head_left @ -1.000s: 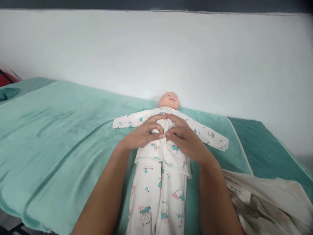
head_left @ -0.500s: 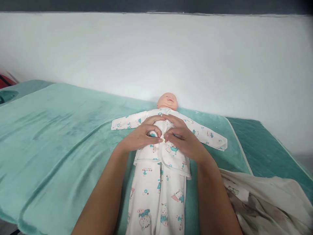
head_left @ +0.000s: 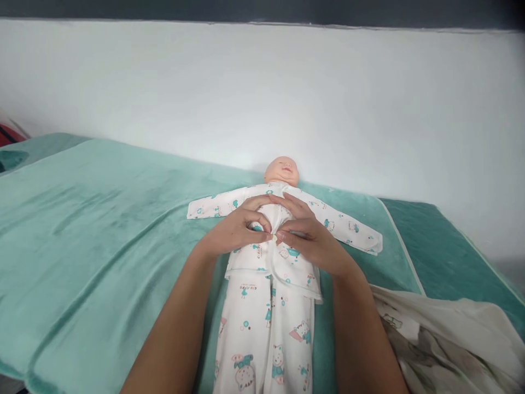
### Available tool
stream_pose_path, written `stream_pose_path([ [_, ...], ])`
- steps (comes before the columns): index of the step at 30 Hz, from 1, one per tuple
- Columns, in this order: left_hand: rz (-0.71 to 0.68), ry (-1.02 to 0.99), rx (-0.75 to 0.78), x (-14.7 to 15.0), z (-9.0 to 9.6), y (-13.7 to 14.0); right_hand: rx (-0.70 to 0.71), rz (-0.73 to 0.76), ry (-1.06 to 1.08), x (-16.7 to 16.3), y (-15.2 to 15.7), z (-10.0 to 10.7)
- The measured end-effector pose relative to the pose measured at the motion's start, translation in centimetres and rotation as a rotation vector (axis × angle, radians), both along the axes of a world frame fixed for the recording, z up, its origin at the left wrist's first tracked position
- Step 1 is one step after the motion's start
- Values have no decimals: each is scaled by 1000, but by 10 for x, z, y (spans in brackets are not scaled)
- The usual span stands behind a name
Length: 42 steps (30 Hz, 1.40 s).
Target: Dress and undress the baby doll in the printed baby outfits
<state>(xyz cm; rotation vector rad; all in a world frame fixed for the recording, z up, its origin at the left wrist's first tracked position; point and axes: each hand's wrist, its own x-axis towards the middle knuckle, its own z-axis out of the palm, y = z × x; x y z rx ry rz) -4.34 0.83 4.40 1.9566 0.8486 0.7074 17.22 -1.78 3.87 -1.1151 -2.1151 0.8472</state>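
A baby doll (head_left: 282, 171) lies on its back, dressed in a white printed jacket (head_left: 293, 273) and matching trousers (head_left: 245, 339). Over its belly, my left hand (head_left: 240, 227) pinches the jacket's front edge between thumb and index finger. My right hand (head_left: 305, 230) pinches the opposite side of the same front opening, its fingertips almost touching those of the left. A small pale button (head_left: 274, 237) shows between the two thumbs. Whether it sits in its buttonhole cannot be made out. The other fingers of both hands rest arched on the doll's chest. Both sleeves stretch out sideways.
The doll lies on a light green plush blanket (head_left: 115, 219) with a few creases. A darker green cover (head_left: 438, 246) shows at the right. A crumpled white patterned cloth (head_left: 459, 334) lies at lower right. Behind the doll's head rises a white wall (head_left: 262, 93).
My right thumb and fingers have shifted slightly, closing in nearer the button. My left hand keeps its pinch. The view has moved a little.
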Motion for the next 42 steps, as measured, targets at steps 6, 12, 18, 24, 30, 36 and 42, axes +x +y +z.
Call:
stream_pose_path([
  [6,-44,-56,-8,-1,-1,0,22,-7,-2,-2,0,0],
  [12,-49,-59,-1,-3,-4,0,58,-46,23,-6,2,-2],
  [18,-44,-92,-18,0,-4,-2,-2,-135,114,-13,0,3],
  [24,22,-1,2,3,-2,-3,-27,-183,172,-16,-2,3],
  [30,124,45,95,12,-10,-3,-12,-696,759,-19,9,-17],
  [36,175,130,230,21,-12,-3,-50,-659,619,-25,12,-17],
  [42,260,193,364,30,-17,-6,17,-567,308,-30,6,-11],
])
